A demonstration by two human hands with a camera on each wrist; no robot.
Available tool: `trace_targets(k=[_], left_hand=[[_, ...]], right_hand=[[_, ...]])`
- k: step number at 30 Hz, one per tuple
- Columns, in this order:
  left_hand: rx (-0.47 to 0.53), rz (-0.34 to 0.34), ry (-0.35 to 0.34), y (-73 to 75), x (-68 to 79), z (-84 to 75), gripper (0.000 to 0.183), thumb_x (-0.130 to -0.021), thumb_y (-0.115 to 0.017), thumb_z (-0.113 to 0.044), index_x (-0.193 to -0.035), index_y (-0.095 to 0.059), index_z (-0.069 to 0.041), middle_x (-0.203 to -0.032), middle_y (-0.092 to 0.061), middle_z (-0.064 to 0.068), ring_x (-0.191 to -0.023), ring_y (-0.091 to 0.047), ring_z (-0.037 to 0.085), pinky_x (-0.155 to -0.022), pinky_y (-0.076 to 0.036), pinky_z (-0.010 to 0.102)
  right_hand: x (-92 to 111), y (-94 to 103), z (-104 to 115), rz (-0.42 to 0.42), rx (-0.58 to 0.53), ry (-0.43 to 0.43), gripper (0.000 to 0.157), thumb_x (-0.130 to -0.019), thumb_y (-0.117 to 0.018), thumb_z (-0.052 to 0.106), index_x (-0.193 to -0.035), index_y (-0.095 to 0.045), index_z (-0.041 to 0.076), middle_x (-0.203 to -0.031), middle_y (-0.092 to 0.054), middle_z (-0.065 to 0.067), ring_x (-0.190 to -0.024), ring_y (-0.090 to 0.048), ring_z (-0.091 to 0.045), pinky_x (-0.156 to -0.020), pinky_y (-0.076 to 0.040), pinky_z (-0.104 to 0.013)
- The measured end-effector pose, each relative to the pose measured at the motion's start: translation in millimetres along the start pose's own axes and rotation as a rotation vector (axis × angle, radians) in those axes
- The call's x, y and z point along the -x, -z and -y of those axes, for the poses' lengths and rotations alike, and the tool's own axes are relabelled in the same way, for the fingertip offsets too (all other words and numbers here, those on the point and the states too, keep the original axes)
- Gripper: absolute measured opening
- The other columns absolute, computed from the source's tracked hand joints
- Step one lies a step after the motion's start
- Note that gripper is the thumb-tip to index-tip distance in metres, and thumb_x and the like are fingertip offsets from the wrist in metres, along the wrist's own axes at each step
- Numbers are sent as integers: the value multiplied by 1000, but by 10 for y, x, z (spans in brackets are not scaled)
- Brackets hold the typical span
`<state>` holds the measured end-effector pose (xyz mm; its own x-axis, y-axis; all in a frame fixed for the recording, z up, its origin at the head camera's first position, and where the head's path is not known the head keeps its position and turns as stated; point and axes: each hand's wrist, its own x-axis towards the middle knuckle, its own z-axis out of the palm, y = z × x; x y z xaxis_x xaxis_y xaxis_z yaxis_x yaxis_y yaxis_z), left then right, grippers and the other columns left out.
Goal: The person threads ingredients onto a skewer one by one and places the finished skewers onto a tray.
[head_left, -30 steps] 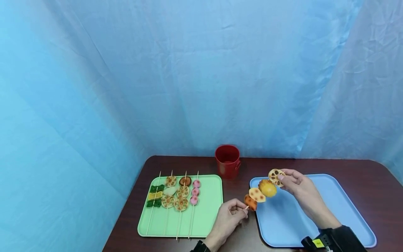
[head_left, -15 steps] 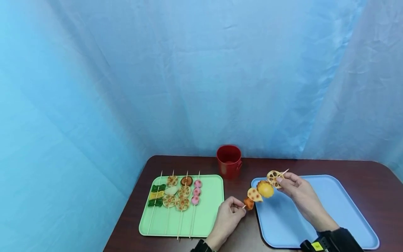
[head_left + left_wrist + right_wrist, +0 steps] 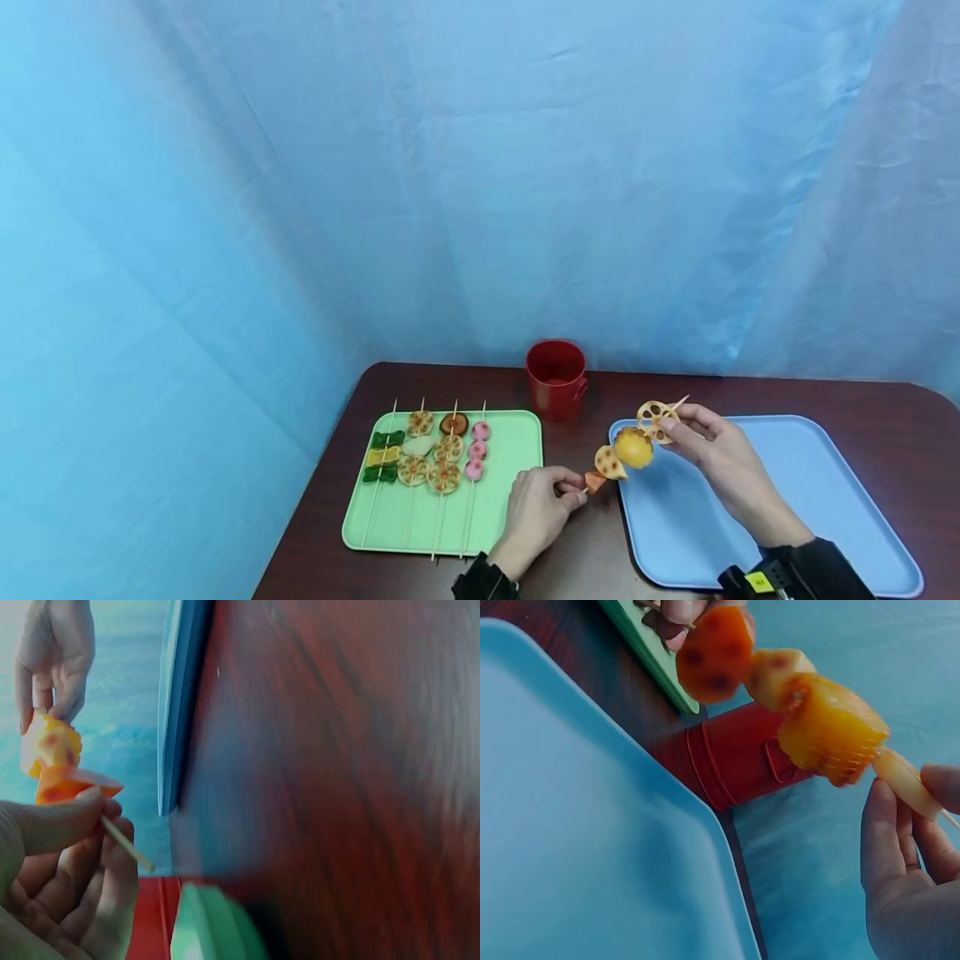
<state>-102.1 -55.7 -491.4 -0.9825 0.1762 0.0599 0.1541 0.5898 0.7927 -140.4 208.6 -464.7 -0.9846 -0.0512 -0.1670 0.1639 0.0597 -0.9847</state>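
Both hands hold one skewer between them, slanting up to the right in the head view. My left hand (image 3: 540, 507) pinches its lower end; in the left wrist view the thumb lies at an orange piece (image 3: 64, 784), and the bare stick (image 3: 129, 844) sticks out past the fingers. Above the orange piece come a pale spotted slice (image 3: 610, 462) and a yellow corn piece (image 3: 633, 447). At the upper end my right hand (image 3: 720, 462) pinches a lotus root slice (image 3: 655, 421) by its edge. The stick's pointed tip (image 3: 681, 402) shows beyond that slice.
On the left, a green tray (image 3: 517, 483) bears several filled skewers with green and yellow pieces, lotus slices, a mushroom (image 3: 453, 424) and pink balls (image 3: 477, 451). A blue tray (image 3: 757, 500) lies under the right hand. A red bucket (image 3: 556, 392) stands behind, between the trays.
The pointed tip, not seen beyond the lotus slice a second ago, now sticks out past it. The skewer has turned a little, and the orange piece shows less. Both hands keep their hold.
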Motion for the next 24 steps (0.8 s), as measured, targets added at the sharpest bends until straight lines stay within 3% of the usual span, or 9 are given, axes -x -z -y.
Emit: trace_targets(k=[5, 9, 18, 24], left_hand=[[-123, -35, -60, 50, -21, 7, 6, -81, -87, -13, -81, -82, -16, -73, -73, -13, -68, -62, -4, -65, -46, 19], [-163, -24, -97, 88, -23, 3, 7, -82, -87, -15, -78, -81, -16, -75, -73, -13, -72, -63, -2, -67, -47, 20], [-84, -9, -111, 218, 40, 22, 11, -84, -85, -11, -79, -76, -14, -76, -69, -13, -69, -55, -6, -66, -46, 17], [-11, -39, -102, 383, 110, 92, 13, -82, -85, -9, -78, -75, -15, -75, -69, -13, -69, -59, -5, -66, -48, 18]], right_hand=[[1, -60, 44, 8, 69, 6, 47, -102, -67, 32, -126, -52, -6, -111, -63, -6, -96, -67, -6, -87, -58, -29], [-8, -82, 65, 17, 62, 17, 48, -103, -66, 32, -128, -52, -7, -111, -63, -7, -96, -68, -7, -87, -58, -29], [2, -3, 78, 87, 93, 8, 67, -108, -50, 46, -149, -43, -6, -129, -63, -15, -106, -67, -9, -91, -57, -31], [33, 150, 69, 74, 122, 67, 64, -110, -42, 51, -145, -49, -2, -121, -68, 1, -109, -66, -12, -86, -56, -26]])
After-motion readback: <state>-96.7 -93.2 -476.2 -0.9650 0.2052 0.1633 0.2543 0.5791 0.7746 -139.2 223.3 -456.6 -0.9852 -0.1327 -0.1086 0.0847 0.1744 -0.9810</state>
